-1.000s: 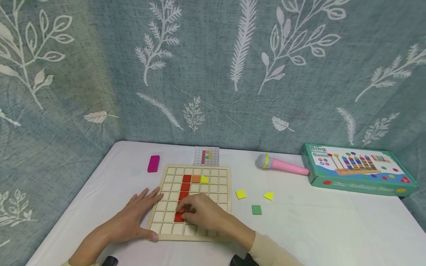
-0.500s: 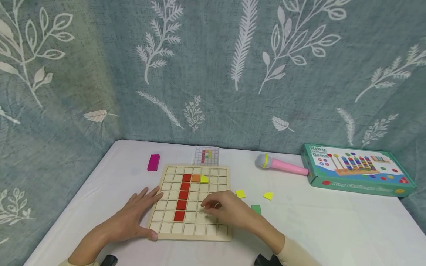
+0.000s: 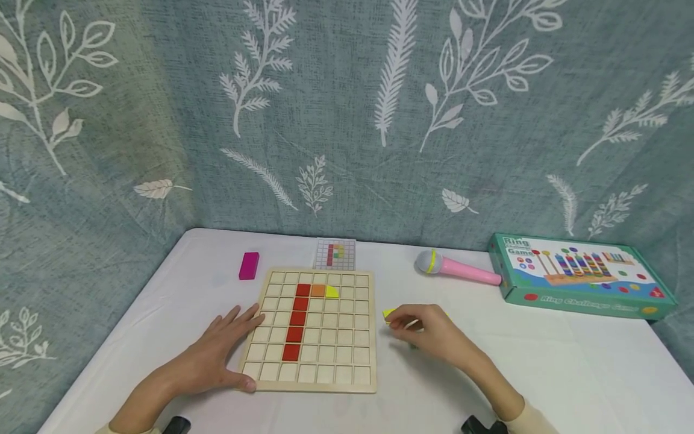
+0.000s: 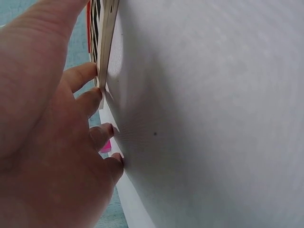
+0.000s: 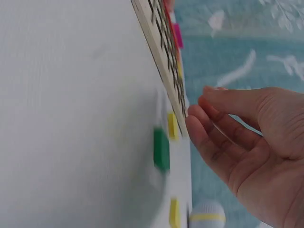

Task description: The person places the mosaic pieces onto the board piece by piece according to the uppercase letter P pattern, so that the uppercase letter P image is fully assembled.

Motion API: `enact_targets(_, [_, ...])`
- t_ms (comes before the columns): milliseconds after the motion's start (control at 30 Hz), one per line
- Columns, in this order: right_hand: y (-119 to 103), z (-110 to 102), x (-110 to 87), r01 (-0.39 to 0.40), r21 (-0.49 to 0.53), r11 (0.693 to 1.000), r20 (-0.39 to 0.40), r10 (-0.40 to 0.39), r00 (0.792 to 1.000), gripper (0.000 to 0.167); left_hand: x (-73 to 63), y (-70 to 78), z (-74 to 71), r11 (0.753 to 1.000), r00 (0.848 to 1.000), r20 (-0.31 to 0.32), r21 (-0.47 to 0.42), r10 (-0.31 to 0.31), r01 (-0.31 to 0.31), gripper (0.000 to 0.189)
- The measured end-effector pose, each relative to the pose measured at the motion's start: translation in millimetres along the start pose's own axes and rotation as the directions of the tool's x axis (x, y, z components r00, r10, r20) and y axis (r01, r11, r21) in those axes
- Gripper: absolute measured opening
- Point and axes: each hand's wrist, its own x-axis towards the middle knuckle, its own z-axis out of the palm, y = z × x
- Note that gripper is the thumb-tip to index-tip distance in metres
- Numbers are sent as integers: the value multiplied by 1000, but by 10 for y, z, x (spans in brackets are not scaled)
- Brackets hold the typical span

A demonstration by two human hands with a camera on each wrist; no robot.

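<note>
A light wooden grid board (image 3: 344, 337) lies on the white table. Several red tiles (image 3: 298, 303) form a column in it, with an orange tile (image 3: 318, 290) and a yellow curved-edge tile (image 3: 332, 292) beside the top one. My left hand (image 3: 214, 349) rests along the board's left side, fingers spread, thumb by the lower corner. My right hand (image 3: 434, 334) hovers right of the board, fingers loosely bent and holding nothing. It partly hides a yellow tile (image 3: 387, 314). In the right wrist view a green tile (image 5: 161, 149) and another yellow tile (image 5: 175, 213) lie below it.
A pattern card (image 3: 334, 253) lies behind the board, a magenta block (image 3: 249, 266) at back left. Farther right are a pink toy microphone (image 3: 461, 269) and a green game box (image 3: 580, 274). A patterned cloth hangs behind the table.
My right hand has left the lowest red tile and moved right, off the board, to the loose tiles. The left hand has stayed in place.
</note>
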Motion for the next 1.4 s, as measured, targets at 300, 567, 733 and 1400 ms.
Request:
enact_targets(300, [204,-235,-184,-52,-33,998,31,53,998,29,0,2,3,1000,1000,10,-10,-7,7,114])
enact_targets(567, [257,-195,-177,-62,-25,998,77,64,995,33,-14,12,-11,1000,1000,4,-8,-23,23,113])
enact_targets(733, [229,-178,-143,-64,-53,997,70,67,995,34,-22,36,-31,1000,1000,2,8,-9,9,112])
enact_targets(1400, [7,-119,228,62,-128,990,135,-45,990,30,-21,44,-61,1000,1000,9,-8,-11,11,114])
